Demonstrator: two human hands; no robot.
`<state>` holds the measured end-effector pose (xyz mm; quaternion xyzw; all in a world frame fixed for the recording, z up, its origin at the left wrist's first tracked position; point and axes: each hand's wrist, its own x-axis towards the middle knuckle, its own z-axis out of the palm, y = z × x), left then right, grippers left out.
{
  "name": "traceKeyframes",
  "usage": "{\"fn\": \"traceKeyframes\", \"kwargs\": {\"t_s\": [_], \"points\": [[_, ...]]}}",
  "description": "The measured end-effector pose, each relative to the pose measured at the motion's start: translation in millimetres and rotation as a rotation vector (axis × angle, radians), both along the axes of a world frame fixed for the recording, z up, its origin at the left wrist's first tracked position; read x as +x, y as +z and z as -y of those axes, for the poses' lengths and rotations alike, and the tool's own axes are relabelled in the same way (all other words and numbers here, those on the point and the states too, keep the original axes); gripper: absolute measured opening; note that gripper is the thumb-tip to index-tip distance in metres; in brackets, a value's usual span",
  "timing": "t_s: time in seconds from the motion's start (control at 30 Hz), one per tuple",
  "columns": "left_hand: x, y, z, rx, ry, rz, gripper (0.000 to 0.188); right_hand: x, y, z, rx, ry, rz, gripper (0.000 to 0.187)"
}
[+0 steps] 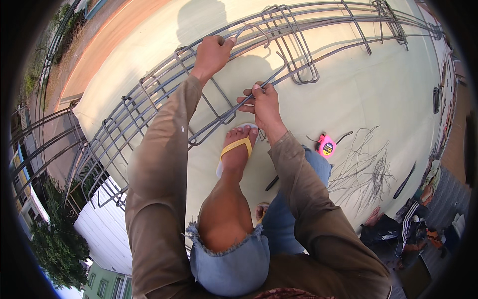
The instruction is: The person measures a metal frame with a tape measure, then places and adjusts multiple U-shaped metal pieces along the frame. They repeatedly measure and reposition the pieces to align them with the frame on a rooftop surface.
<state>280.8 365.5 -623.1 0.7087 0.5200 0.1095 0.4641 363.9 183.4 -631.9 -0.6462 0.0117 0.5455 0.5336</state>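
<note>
A long cage of steel reinforcing bars (343, 21) runs across the far side, with bent stirrups (303, 55) around its bars. My left hand (213, 56) is closed at the cage's far bars, its thumb and fingers on a hooked steel stirrup (264, 31). Nearer to me, my right hand (265, 105) pinches bent steel rod beside the cage's near bar, thumb on top and some fingers stretched out. Whether both hands hold one same stirrup, I cannot tell. My foot in a yellow-strapped flip-flop (236, 145) stands just below the near bar.
A pink tape measure (325, 145) lies right of my knee. Beyond it are loose thin tie wires (366, 174) and a dark slim tool (406, 180). Dark cloth and bags (386, 231) are heaped at lower right. The pale slab ends at left, above trees (57, 249) and a white roof (102, 226).
</note>
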Motion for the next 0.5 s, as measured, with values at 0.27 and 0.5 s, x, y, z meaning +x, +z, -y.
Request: {"fn": "traceKeyframes", "kwargs": {"t_s": [0.27, 0.5], "points": [[18.4, 48.9, 73.6, -0.349, 0.068, 0.439, 0.047, 123.5, 67.8, 78.6, 0.236, 0.014, 0.279, 0.015], [-59.7, 67.5, 180.5, -0.601, -0.264, 0.446, 0.046, 260.5, 105.3, 196.8, 0.239, -0.3, 0.657, 0.016]]}}
